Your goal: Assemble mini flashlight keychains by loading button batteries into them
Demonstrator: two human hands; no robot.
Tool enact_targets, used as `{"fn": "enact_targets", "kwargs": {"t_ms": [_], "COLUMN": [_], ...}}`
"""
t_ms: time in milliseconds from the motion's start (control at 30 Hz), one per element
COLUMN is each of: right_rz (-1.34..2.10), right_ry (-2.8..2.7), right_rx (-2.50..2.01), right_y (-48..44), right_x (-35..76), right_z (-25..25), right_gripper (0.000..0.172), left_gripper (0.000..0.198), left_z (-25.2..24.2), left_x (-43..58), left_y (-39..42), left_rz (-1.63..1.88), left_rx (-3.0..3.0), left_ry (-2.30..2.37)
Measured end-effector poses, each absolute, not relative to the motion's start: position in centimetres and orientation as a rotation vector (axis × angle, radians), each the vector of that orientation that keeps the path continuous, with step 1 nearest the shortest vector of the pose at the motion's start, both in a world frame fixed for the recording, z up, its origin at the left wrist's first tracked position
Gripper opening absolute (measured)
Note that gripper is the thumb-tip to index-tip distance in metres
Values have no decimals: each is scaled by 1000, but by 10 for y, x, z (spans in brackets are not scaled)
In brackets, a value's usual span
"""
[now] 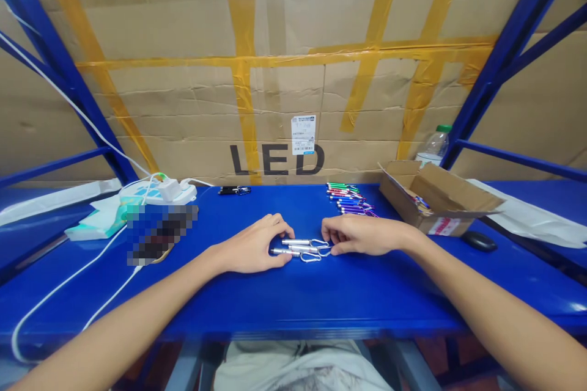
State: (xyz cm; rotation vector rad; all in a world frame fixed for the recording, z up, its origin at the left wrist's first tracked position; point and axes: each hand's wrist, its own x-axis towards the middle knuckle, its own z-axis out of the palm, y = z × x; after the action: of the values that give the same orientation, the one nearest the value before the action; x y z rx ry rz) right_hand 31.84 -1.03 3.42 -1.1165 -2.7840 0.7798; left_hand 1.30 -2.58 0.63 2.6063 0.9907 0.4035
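Observation:
Several slim silver metal tubes with carabiner clips (300,248), like small keychain flashlights, lie side by side on the blue table (293,299). My left hand (254,245) curves around their left ends, thumb on the near side and fingers on the far side, with a gap between them. On the right, my right hand (358,235) has its fingers curled, and thumb and forefinger meet at the clip of the middle silver tube. Behind that hand lie matching tubes with clips in green, red, blue and purple (351,200).
Black clip tubes (233,190) lie at the back. To the right stand an open cardboard box (431,195), a black mouse (479,241) and a bottle (433,145). A power strip (183,192), cables and a blurred phone (162,237) are at left. Large cardboard (192,98) walls the back.

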Motion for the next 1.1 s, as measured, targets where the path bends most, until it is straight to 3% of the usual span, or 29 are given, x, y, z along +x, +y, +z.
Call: {"fn": "enact_targets", "kwargs": {"t_ms": [1100], "right_rz": [314], "right_ry": [-2707], "right_rx": [-903], "right_y": [-20], "right_x": [296], "right_z": [8], "right_gripper": [16], "left_gripper": [45], "left_z": [2], "left_x": [11], "left_y": [-20], "left_rz": [407], "left_rx": [2511], "left_ry": [1087]}}
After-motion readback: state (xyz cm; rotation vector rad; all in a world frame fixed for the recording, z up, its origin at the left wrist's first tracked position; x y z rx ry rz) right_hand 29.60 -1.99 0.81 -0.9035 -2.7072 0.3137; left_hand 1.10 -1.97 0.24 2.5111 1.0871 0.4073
